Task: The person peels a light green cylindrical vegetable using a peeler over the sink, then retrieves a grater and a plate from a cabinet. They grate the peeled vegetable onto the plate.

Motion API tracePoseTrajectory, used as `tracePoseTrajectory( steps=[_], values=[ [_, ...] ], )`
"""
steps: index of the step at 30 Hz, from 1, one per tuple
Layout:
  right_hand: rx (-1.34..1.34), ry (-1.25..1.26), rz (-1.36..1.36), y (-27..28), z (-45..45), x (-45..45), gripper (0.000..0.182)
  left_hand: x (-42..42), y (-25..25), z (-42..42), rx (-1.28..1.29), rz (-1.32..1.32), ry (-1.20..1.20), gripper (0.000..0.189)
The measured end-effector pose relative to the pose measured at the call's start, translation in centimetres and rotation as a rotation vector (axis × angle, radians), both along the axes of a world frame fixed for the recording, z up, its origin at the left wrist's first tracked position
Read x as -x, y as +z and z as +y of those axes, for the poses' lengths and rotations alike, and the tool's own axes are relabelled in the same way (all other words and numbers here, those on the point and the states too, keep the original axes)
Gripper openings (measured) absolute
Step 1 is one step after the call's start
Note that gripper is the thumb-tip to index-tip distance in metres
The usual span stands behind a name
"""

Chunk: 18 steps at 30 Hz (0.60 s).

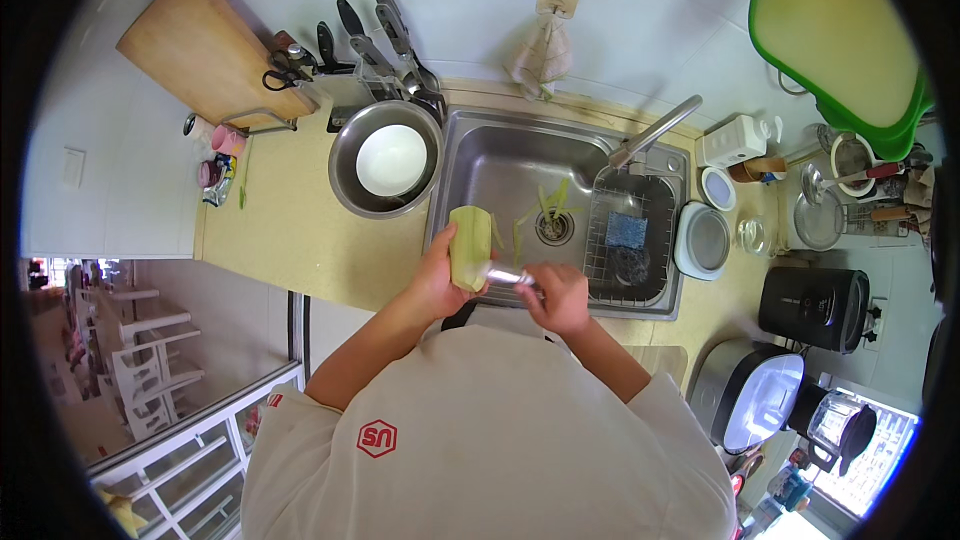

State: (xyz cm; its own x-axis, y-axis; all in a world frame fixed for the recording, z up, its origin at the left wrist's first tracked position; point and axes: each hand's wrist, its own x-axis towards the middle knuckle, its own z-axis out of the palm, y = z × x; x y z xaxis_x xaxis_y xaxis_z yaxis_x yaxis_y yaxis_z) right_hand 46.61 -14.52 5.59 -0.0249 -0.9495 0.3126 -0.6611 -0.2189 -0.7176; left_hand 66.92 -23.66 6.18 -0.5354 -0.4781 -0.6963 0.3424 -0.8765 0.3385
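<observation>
My left hand (439, 277) grips the lower side of a pale green peeled vegetable, perhaps a gourd or melon (471, 244), above the near left edge of the steel sink (517, 157). In my right hand (559, 296) is a metal-handled peeler (506, 275); its head is blurred and lies against the lower end of the vegetable. Green strips of peel (555, 195) lie around the drain (555, 228), and a few more lie between the drain and the vegetable.
Left of the sink, a steel bowl (345, 176) holds a white bowl (391, 160). Knives stand in a holder behind it. The faucet (660, 131) reaches over the sink's right side, where a wire basket (600, 240) holds a blue sponge (626, 230) and a dark scourer (628, 265). Lidded containers (703, 240) stand farther right.
</observation>
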Motion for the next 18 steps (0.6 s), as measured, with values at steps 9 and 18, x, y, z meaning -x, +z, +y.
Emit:
tracePoseTrajectory(
  steps=[9, 18],
  values=[
    [0.046, -0.014, 0.187, 1.9, -0.7, -0.5, 0.025, 0.6, 0.1, 0.2, -0.056, -0.012, 0.033, 0.051],
    [-0.864, -0.186, 0.328, -14.6, -4.6, 4.6, 0.045, 1.4, 2.6, 1.0, 0.014, -0.016, -0.094, 0.051]
  ],
)
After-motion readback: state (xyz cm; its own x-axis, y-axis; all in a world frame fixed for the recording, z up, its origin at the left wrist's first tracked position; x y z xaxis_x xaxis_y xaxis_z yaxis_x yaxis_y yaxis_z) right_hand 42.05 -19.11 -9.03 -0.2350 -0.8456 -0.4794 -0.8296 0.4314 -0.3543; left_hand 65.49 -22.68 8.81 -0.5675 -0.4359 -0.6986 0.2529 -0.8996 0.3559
